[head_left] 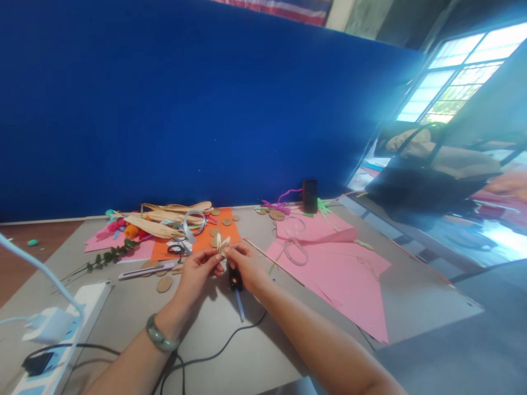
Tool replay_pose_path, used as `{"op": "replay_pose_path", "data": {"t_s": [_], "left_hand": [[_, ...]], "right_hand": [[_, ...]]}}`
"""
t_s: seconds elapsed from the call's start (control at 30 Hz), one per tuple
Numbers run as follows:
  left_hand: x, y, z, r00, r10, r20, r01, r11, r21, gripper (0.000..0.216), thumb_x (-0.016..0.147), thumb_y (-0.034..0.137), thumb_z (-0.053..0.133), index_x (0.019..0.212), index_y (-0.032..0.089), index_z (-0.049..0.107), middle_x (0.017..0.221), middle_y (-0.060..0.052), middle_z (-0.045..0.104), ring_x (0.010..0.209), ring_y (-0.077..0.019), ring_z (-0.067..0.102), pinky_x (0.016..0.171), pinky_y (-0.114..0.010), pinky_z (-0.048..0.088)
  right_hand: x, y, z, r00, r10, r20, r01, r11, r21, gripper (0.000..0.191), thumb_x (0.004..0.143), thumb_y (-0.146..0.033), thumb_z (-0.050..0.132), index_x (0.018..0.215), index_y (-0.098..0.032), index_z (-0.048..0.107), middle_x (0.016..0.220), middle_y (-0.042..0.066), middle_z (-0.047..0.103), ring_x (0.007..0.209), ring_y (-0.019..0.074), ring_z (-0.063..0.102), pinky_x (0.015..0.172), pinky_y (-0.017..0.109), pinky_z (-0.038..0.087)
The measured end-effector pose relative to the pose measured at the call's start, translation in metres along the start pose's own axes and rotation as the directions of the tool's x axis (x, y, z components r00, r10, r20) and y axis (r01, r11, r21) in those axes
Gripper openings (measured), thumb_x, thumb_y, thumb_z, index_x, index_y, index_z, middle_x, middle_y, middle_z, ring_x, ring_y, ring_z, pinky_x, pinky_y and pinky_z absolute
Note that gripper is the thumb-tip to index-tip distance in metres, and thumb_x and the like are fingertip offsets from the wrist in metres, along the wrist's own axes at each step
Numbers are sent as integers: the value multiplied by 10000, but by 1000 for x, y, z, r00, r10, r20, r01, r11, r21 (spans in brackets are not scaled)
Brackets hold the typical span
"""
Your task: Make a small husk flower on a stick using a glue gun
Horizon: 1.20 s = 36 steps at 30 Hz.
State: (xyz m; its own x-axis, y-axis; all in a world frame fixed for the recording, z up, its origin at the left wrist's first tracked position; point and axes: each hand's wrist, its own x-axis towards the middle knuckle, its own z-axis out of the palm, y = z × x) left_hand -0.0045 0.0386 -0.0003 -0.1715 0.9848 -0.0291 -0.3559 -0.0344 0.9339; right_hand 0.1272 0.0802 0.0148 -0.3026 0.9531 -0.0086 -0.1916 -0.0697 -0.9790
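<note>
Both of my hands meet over the middle of the grey table (255,351). My left hand (200,271) and my right hand (245,264) pinch the same small piece made of pale dried leaf petals (222,244), which stands up between the fingertips. A green bangle (161,336) sits on my left wrist. Just below my hands a black glue gun (235,281) lies on the table, its cord running toward me.
Orange paper (214,236) with cardboard discs, dried husk strips (156,226) and pompoms lie at the back left. Pink paper sheets (341,274) with clear tape rings spread to the right. A white power strip (61,334) sits near left; a dark phone (310,196) leans on the blue wall.
</note>
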Motion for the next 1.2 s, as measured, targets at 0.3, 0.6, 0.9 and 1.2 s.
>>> {"op": "replay_pose_path", "data": {"t_s": [0.3,0.6,0.9,1.2], "left_hand": [[-1,2,3,995,7,-102,-13,998,-60,350,600,293,835,851,107,678,555,-15,671,504,-112,612,496,-198,501],[2,-1,3,988,-3,-153,-10,997,-83,378,585,307,838,864,107,679,614,-18,687,503,-106,615,480,-197,509],[0,2,5,987,-10,-163,-3,997,-79,386,558,334,845,825,109,680,617,-21,685,489,-102,602,461,-192,493],[0,4,5,981,45,-189,-49,999,-17,373,578,351,828,814,107,671,576,-7,656,465,-97,573,412,-181,446]], "right_hand": [[3,2,0,998,-46,-31,46,999,5,215,717,-362,685,660,-164,624,443,-69,461,445,76,370,484,228,263],[4,-8,-4,991,-58,-119,52,997,-54,237,709,-367,676,614,-166,593,447,-74,434,450,71,359,489,218,280],[5,-9,-6,991,-27,-129,12,993,-115,240,718,-384,649,628,-169,595,431,-79,425,429,72,349,463,217,263],[12,-18,-22,994,43,105,20,844,-536,255,771,-358,617,621,-152,615,500,-52,501,477,79,436,487,203,317]]}}
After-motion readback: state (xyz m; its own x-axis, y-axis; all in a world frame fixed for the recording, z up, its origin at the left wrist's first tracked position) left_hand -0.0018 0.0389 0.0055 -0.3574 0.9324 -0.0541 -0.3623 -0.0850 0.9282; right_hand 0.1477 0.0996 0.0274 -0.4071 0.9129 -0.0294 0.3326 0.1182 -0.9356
